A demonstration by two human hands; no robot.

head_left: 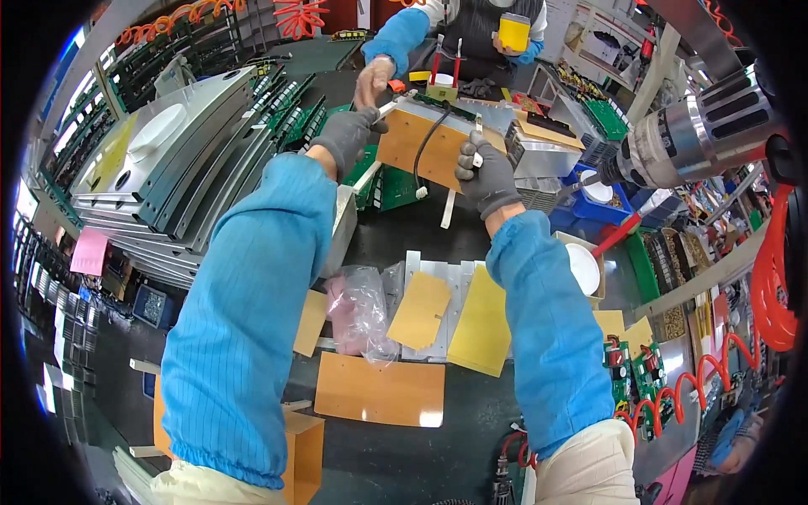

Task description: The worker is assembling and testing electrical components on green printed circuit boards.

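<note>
The orange panel (433,147) sits at the upper centre of the frame, raised at a tilt between the two gloved hands, and it could slip or twist if one side gives way, since support seems to come only from its edges. The black cable (418,158) hangs across its face with a loose white connector (421,193) below, which could snag on the green circuit boards (397,188) behind if the panel drops. A co-worker's hand (371,82) lies just above the left hand (347,139), so a sudden shift could knock the two together. Both blue-sleeved forearms rise from the lower edge and converge, reaching well forward. The left hand's fingers curl at the panel's upper left corner; whether they grip it, I cannot tell. The right hand (488,177) is clenched around a pale strip (478,125) at the panel's right edge, knuckles outward.
</note>
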